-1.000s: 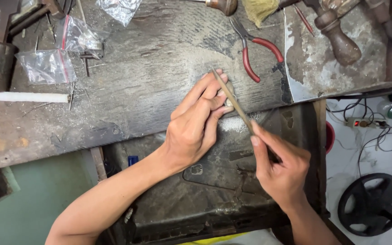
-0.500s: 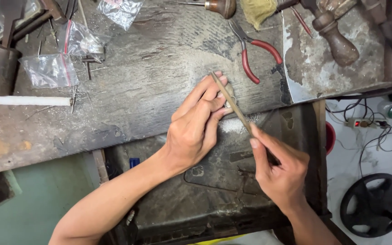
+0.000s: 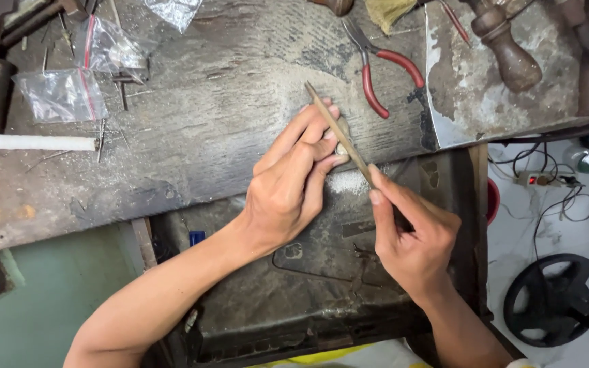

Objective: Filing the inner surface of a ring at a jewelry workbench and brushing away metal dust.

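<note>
My left hand [image 3: 293,184] lies at the front edge of a worn wooden bench [image 3: 192,129], its fingertips pinching a small silvery metal piece [image 3: 341,148] against the wood. My right hand [image 3: 414,235] grips a thin brown file [image 3: 332,129] by its lower end. The file slants up and to the left across the small piece, with its tip over the bench top. Pale filings lie on the dark tray [image 3: 349,184] just below the piece.
Red-handled pliers [image 3: 376,71] lie behind the file. Clear plastic bags [image 3: 59,92], loose nails and a white rod [image 3: 28,142] are at the left. Wooden-handled tools [image 3: 506,48] rest on a metal sheet at the right. Cables, a power strip and a black wheel [image 3: 557,296] are on the floor.
The file has slid slightly up and left across the small piece. Both hands keep their grip and stay in nearly the same place.
</note>
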